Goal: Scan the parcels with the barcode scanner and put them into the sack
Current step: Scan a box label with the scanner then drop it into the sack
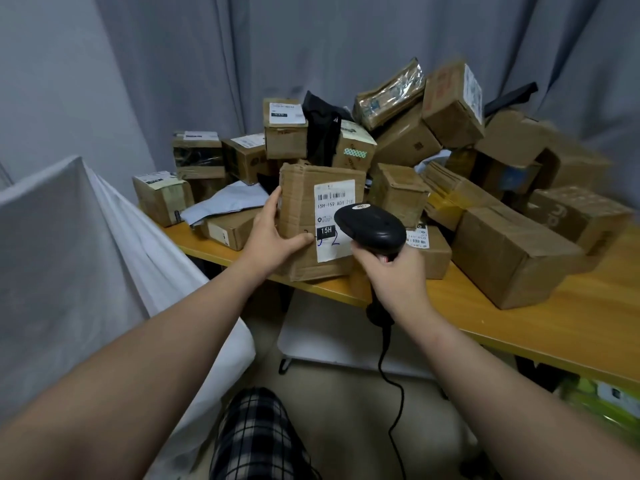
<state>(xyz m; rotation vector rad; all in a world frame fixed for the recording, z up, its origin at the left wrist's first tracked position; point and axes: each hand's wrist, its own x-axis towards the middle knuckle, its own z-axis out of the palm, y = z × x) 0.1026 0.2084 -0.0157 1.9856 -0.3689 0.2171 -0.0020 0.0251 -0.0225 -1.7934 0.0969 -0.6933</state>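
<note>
Counts: 1 held parcel [301, 216], 1 barcode scanner [370, 230], 1 white sack [69, 244]. There are well over a dozen more cardboard boxes piled on the desk [571, 327] beyond the hands. They overlap, so no exact count. Also in the pile: 1 grey poly mailer [225, 200], 1 black bag [322, 129], 1 film-wrapped packet [389, 95].

Hard to read:
- Boxes far right of the right hand are blurred.
- The scanner head covers the lower right of the parcel's label [334, 202]; the barcode and "15H" are legible.
- The scanner grip is mostly hidden inside the fist.
- The sack is cut off at the frame edge and its inside isn't visible.
- The scanner cable [391, 393] runs down out of frame.

Hands are apart, both clamped:
- Left hand [273, 233] grips the parcel's left edge, thumb on the front face by the label corner. The parcel is upright at the desk's near edge.
- Right hand [394, 275] is wrapped round the scanner grip, head aimed at the label. Can't tell if it touches.

The sack is left of the left hand.
</note>
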